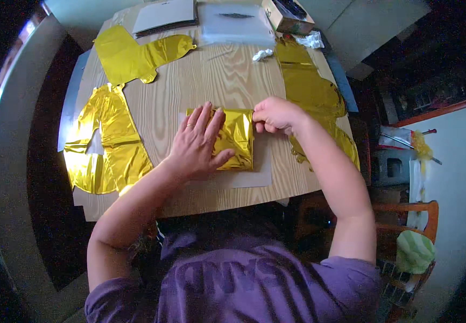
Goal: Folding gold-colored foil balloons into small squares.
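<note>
A gold foil balloon (237, 134), folded into a flat rectangle, lies in front of me on a pale sheet (262, 175). Stretched out flat, my left hand (196, 139) presses on its left part, with a ring on one finger. My right hand (276, 115) is closed in a pinch at the upper right corner of the folded foil. The fingertips partly hide the edge they hold.
Unfolded flat gold balloons lie at the upper left (131, 56), the left (109, 142) and along the right (311, 89) of the wooden table (211, 70). At the back are a white stack (166, 15), clear plastic bags (235, 27), a box (289, 19) and crumpled white scraps (262, 54). A wooden chair (432, 215) stands at right.
</note>
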The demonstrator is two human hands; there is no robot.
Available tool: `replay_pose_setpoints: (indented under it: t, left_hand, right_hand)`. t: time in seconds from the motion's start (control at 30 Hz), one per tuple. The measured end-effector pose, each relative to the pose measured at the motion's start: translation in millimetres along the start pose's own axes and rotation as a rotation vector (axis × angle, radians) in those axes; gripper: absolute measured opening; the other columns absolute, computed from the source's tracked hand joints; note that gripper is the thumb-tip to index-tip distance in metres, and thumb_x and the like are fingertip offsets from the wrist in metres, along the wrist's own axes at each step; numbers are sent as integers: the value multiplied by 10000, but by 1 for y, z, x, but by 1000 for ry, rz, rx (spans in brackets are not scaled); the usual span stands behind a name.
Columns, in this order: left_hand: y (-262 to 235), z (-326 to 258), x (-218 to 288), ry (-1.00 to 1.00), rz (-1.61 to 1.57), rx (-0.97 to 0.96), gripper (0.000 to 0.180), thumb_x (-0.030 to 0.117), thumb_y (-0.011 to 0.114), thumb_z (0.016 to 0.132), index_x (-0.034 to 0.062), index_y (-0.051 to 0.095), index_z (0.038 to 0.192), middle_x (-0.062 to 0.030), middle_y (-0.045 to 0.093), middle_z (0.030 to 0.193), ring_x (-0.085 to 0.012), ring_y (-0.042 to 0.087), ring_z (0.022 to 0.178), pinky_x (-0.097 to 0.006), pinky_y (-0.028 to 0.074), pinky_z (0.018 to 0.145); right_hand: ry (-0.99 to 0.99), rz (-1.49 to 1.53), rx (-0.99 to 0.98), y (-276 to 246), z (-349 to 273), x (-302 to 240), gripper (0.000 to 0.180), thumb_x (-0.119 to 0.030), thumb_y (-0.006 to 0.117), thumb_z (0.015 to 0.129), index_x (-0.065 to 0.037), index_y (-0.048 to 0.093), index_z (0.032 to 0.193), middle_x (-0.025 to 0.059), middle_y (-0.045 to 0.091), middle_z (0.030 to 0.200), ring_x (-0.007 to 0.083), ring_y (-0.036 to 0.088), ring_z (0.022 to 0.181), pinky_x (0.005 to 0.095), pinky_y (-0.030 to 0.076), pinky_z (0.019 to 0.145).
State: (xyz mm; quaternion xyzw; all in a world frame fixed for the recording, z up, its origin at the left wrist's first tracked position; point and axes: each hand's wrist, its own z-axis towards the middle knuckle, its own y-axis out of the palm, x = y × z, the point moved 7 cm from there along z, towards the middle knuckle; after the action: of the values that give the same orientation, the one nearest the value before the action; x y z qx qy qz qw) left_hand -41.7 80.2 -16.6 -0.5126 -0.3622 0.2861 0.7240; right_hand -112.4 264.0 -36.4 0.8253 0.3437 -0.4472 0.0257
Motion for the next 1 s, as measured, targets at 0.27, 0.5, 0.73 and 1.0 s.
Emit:
replay_pose_setpoints:
  t: [0.27,0.5,0.73,1.0]
  left_hand:
    - [12,2,28,-1,33,50,912,635,551,881,-43,365,1462,-276,347,1528,-446,315,1425,-575,213,1163]
    - [17,4,30,-30,134,33,942,661,492,889,-77,360,1460,-256,373,1523,-404,287,1457,-537,148,1202]
    - [16,3,31,-26,71,61,890,584,524,905,-84,345,1465,-263,347,1536,-412,311,1444,-545,179,1192]
    - [17,-1,24,2,25,124,799,468,545,917,-85,343,1457,-279,362,1517,-418,342,1423,-562,236,1161]
  right_hand:
    - [117,-303,-32,-2,-11,23,206,-164,596,867,-17,645,732,76,623,579,131,505,398,301,377,391]
    - [-176,-930,450,-15,-57,-22,158,-185,702,809,-31,694,842,169,687,791,322,669,705,439,524,677]
    - [-702,-913,580,49,-86,-14,522,-320,637,928,4,536,1325,200,522,1382,341,504,1276,471,381,1077]
    - [-475,-1062,569,48,-93,34,740,-401,521,986,12,245,1535,209,240,1605,361,195,1498,542,104,1213]
